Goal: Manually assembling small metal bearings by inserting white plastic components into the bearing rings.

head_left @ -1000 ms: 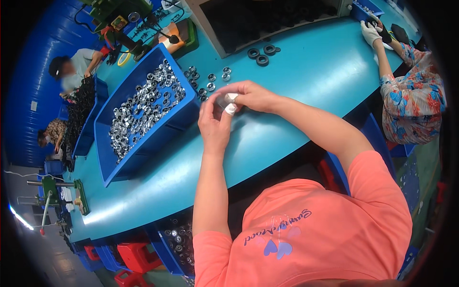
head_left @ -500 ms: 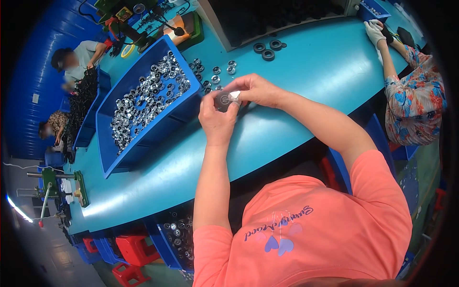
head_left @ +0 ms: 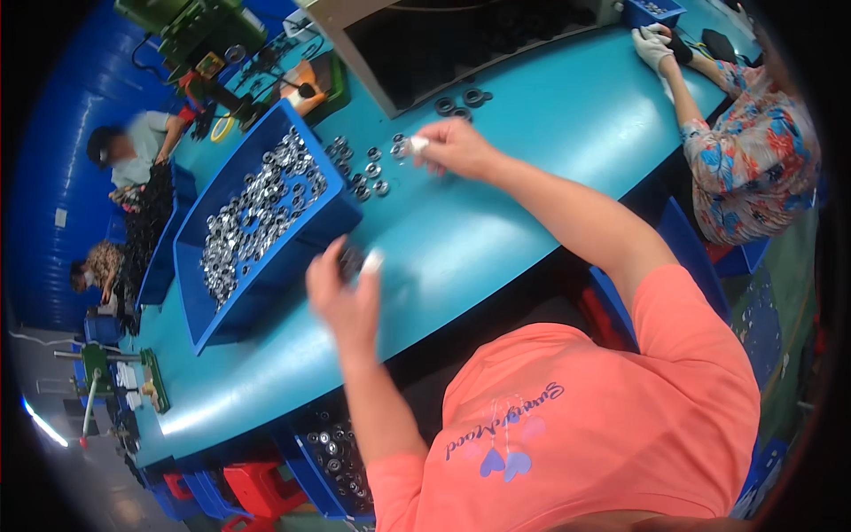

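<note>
My left hand [head_left: 344, 297], blurred by motion, is over the table in front of the blue bin. Between its thumb and fingers is a dark round part [head_left: 352, 261]; white covers the thumb tip. Farther out, my right hand [head_left: 456, 149] reaches to the loose pieces beside the bin. Its fingers, one tip white, are bunched on a small shiny metal part [head_left: 401, 147]. Several more silver-and-black round parts [head_left: 373, 168] lie nearby. The large blue bin [head_left: 330, 215] holds a heap of the same parts.
Dark rings [head_left: 474, 97] lie before a grey-framed box [head_left: 377, 80]. A green machine [head_left: 208, 44] stands at the far left, a hand press [head_left: 96, 368] nearer. At right a gloved person [head_left: 656, 51] sits; two people work at left. Below the table edge is a bin of parts [head_left: 335, 448].
My hands were together around a round grey part. Now they are apart: the left has drawn back nearer with a dark part, the right has moved out to the loose parts. The view has shifted.
</note>
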Motion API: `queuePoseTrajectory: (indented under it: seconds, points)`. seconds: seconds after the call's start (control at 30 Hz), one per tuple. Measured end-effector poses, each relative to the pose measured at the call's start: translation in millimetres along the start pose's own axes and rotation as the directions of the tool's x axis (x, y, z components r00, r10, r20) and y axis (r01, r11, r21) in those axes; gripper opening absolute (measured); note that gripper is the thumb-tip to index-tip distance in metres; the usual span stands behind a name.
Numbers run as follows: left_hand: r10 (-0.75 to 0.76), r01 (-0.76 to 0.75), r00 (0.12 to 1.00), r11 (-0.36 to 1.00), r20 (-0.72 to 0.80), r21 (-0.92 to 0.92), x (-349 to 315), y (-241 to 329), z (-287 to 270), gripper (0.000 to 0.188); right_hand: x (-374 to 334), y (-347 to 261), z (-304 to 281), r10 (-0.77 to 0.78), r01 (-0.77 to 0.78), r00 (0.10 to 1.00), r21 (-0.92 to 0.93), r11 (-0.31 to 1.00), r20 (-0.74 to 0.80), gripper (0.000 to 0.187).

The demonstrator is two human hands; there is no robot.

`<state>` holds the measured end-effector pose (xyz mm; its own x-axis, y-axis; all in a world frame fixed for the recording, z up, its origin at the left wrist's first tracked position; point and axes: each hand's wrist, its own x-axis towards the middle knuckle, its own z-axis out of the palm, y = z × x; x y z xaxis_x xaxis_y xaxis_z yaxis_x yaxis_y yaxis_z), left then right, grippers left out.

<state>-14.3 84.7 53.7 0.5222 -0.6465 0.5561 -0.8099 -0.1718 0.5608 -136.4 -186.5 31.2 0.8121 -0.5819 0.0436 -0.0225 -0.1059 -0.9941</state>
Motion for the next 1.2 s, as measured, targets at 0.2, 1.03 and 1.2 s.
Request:
queuePoseTrajectory:
  seconds: [0.2, 1.03, 1.2]
  points:
    - [-0.408, 0.375, 0.913, 0.839, -0.002, 0.395, -199.7, -59.6, -186.1, 0.043, 38.6, 10.6, -127.3, -0.152, -0.092, 0.925, -0.594, 0.799, -0.347, 0.035]
    - [-0.127, 0.580, 0.787, -0.179, 0.603, -0.795, 23.5, -11.3, 75.6, 0.051, -29.7, -23.0, 40.7, -0.284, 0.303, 0.948, -0.134, 0.943, 0.144, 0.042]
    - [-0.056, 0.554, 0.791, -0.356, 0.609, -0.752, 26.5, -29.6, 74.9, 0.050, 34.7, 17.8, 21.6, -0.371, 0.309, 0.928, -0.614, 0.726, 0.028, 0.040]
